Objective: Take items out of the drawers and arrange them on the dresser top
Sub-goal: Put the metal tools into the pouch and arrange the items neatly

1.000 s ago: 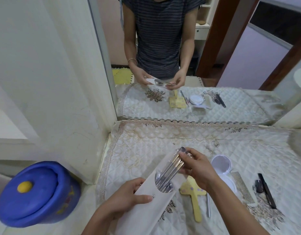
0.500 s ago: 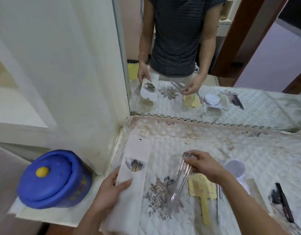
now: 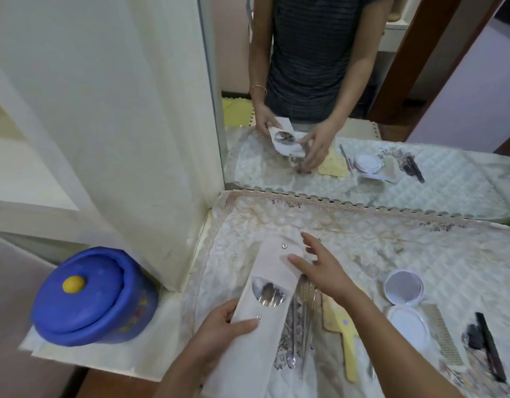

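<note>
My left hand (image 3: 219,326) grips a long white pouch (image 3: 265,300) with a round clear window and two snap buttons, held over the quilted dresser top (image 3: 391,254). A clear sleeve of thin metal brushes (image 3: 301,317) lies on the cloth just right of the pouch. My right hand (image 3: 319,268) hovers with spread, straight fingers over the pouch's upper end and the sleeve's top, holding nothing.
A yellow hand mirror (image 3: 341,328), a round white compact (image 3: 404,288) with its lid open, a comb (image 3: 446,334) and black makeup pencils (image 3: 489,349) lie to the right. A mirror (image 3: 362,110) backs the dresser. A blue lidded pot (image 3: 90,297) stands at the left.
My right hand laid the sleeve of brushes on the cloth, let go and moved to the pouch's upper end. My left hand brought the pouch rightward beside the sleeve.
</note>
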